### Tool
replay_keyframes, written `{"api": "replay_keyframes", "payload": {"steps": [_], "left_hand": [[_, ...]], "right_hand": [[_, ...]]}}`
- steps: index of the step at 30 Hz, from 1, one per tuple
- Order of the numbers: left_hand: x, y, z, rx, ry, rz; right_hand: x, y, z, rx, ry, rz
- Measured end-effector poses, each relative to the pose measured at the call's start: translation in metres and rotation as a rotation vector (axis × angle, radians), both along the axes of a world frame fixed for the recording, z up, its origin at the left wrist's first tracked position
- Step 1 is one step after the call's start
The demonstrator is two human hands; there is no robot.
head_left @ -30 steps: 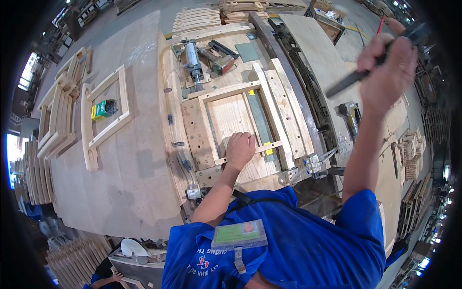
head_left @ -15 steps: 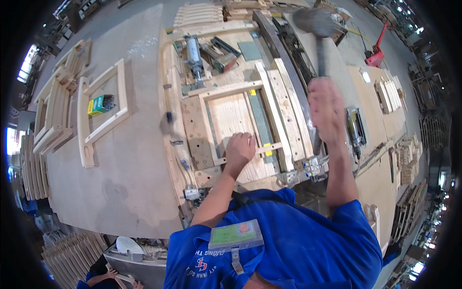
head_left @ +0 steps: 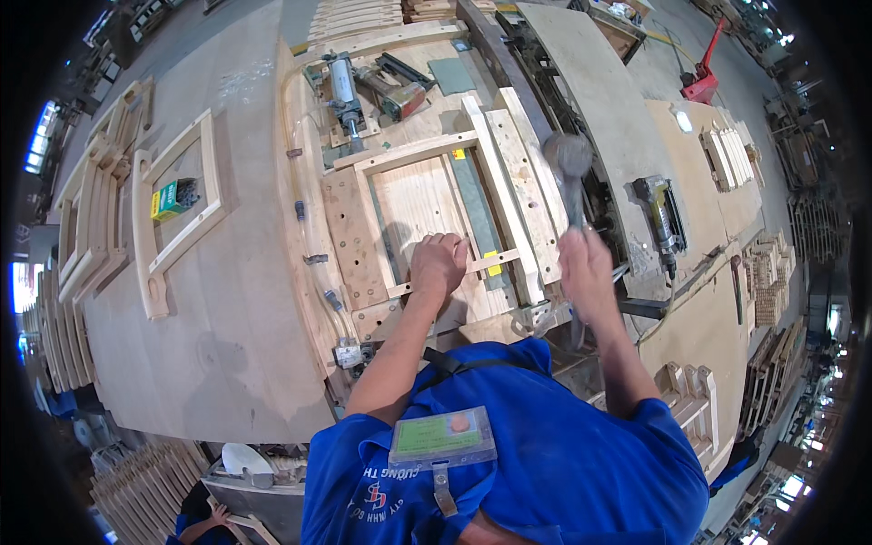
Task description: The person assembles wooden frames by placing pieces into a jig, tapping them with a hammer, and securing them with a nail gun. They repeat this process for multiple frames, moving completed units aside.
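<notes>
A pale wooden frame (head_left: 484,173) lies in the wooden jig on the bench. My left hand (head_left: 440,265) is closed over the frame's near rail (head_left: 490,262), fingers curled; their undersides are hidden. To the right, my right hand (head_left: 586,272) grips the handle of a mallet (head_left: 568,154) with a dull, dark, rounded head. The mallet head is beside the jig's right-hand wooden bar (head_left: 527,182), and whether it touches anything I cannot tell. Yellow patches show beside the frame's inner strip.
Behind the frame sit a pneumatic cylinder (head_left: 344,91) and a nail gun (head_left: 395,94). Another air tool (head_left: 659,222) lies on the right board. A finished-looking frame (head_left: 216,173) surrounds a green box (head_left: 171,198) on the left tabletop. A person's hand (head_left: 218,515) shows at lower left.
My right hand and the mallet have come down and to the left, the head now much nearer the jig. My left hand stays on the rail while the view has shifted slightly.
</notes>
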State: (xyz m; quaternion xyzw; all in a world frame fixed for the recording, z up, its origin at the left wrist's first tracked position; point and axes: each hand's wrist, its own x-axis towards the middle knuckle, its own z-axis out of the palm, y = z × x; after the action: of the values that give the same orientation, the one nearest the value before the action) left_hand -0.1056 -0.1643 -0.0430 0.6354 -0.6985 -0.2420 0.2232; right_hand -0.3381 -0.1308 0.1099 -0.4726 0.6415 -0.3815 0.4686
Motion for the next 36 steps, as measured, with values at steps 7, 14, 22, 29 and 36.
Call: {"api": "replay_keyframes", "payload": {"steps": [7,14,22,29,36], "left_hand": [[-0.039,-0.001,0.000,0.008,0.092,-0.250],[-0.053,0.001,0.016,0.078,0.074,-0.261],[-0.051,-0.004,0.013,0.157,0.067,-0.279],[-0.058,-0.018,0.007,0.180,0.051,-0.299],[-0.064,-0.003,0.010,0.021,0.036,-0.237]], "right_hand": [[-0.034,-0.131,-0.057,-0.316,0.705,-0.026],[-0.029,-0.152,-0.102,-0.044,0.925,0.022],[-0.100,-0.117,-0.079,-0.441,0.948,0.016],[-0.225,-0.078,-0.079,-0.190,1.381,-0.192],[-0.258,-0.096,-0.063,-0.213,1.162,-0.112]]}}
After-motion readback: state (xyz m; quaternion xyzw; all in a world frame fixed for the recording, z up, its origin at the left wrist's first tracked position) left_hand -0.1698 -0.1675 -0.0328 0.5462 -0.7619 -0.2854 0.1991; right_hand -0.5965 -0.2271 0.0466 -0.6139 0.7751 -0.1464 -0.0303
